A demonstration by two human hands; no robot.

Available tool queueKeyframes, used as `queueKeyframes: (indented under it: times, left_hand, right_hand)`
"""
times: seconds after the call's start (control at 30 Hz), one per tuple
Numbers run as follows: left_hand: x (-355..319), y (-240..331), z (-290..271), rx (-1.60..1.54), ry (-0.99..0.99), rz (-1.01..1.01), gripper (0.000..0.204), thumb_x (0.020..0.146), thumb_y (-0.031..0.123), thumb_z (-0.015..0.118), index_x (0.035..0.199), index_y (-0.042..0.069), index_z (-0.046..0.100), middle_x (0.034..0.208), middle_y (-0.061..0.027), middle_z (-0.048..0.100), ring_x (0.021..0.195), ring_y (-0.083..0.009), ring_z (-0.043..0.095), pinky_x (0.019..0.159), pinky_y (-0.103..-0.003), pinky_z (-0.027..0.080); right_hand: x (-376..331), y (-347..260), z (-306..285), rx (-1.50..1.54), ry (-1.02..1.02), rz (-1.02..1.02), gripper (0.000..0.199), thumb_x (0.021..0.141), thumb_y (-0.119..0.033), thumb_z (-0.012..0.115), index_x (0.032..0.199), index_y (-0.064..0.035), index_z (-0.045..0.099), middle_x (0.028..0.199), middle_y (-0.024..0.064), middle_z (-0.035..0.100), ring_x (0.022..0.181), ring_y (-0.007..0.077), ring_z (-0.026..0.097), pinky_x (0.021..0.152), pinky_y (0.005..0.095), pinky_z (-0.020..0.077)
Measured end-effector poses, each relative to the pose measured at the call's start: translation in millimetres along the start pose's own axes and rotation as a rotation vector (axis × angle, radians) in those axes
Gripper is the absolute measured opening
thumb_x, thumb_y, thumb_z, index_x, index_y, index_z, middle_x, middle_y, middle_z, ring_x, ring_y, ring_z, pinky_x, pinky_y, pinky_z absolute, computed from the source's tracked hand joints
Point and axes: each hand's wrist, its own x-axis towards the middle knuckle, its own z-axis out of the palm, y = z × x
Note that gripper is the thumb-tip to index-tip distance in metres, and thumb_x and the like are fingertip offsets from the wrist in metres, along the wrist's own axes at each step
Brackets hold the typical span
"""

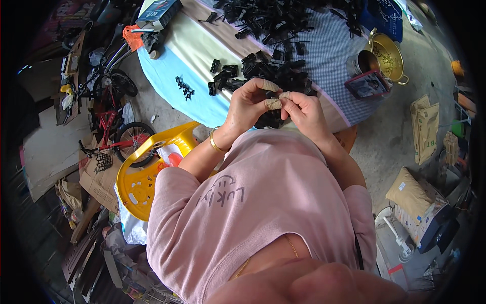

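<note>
My left hand [246, 105] and my right hand [305, 112] meet over the near edge of the cloth-covered table. Tan tape wraps some of the fingers. Thumb and fingers are pinched together on both sides, tips almost touching; whatever sits between them is too small and covered to name. Just beyond lies a cluster of black plastic parts [260, 68], and a few more black parts show below the fingers. To the left, a little group of small black pieces [185, 87] rests on the light blue stripe. A larger heap of black parts [268, 17] spreads at the far side.
At the table's right stand a gold two-handled pot [395, 59] with small bits inside, a metal cup [353, 65] and a red-framed device [368, 85]. A box [158, 14] lies far left. A yellow plastic chair [132, 190] and red bicycle [107, 126] are left of me.
</note>
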Motion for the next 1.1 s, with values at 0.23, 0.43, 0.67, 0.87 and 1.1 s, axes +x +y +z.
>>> queueKeyframes:
  times: [0.23,0.43,0.67,0.87,1.1]
  left_hand:
    - [-5,-7,1,0.196,0.111,0.150,0.020,0.075,-0.002,0.065,0.093,-0.001,0.057,0.092,-0.0063,0.060,0.080,-0.0106,0.058,0.071,-0.024,0.050]
    - [26,-18,-67,1.011,0.381,0.148,0.033,0.074,0.004,0.066,0.106,0.003,0.057,0.087,-0.0096,0.063,0.074,-0.0127,0.059,0.066,-0.025,0.048]
    - [34,-40,-125,1.247,0.471,-0.145,0.050,0.070,0.014,0.068,0.114,0.006,0.045,0.090,-0.0171,0.061,0.080,-0.0286,0.060,0.071,-0.036,0.047]
    - [37,-33,-107,1.270,0.447,0.123,0.044,0.077,0.019,0.066,0.114,0.002,0.049,0.098,-0.0177,0.060,0.089,-0.0250,0.060,0.076,-0.030,0.046]
    - [46,8,-49,-0.172,-0.164,-0.294,0.059,0.083,0.033,0.059,0.126,-0.001,0.037,0.115,-0.0132,0.052,0.102,-0.0227,0.055,0.089,-0.033,0.044]
  right_hand:
    - [9,17,2,0.045,-0.078,0.091,0.015,0.087,-0.012,0.052,0.087,0.0000,0.061,0.062,-0.0007,0.056,0.055,0.0041,0.048,0.049,0.0192,0.0363]
    - [81,70,-40,-0.556,0.235,-0.021,0.033,0.075,-0.031,0.066,0.094,-0.0047,0.062,0.072,0.0085,0.063,0.063,0.0184,0.060,0.060,0.0289,0.0470]
    - [141,128,-66,-1.106,0.338,0.201,0.031,0.072,-0.033,0.066,0.087,-0.0063,0.061,0.081,0.0116,0.064,0.078,0.0291,0.062,0.067,0.0385,0.0491]
    - [137,130,-79,-1.006,0.327,0.264,0.030,0.073,-0.032,0.066,0.089,-0.0069,0.063,0.082,0.0120,0.064,0.078,0.0287,0.062,0.067,0.0369,0.0487]
    - [77,38,-41,-0.578,0.220,-0.515,0.026,0.071,-0.009,0.068,0.096,-0.0091,0.065,0.074,0.0069,0.061,0.062,0.0175,0.060,0.055,0.0272,0.0476]
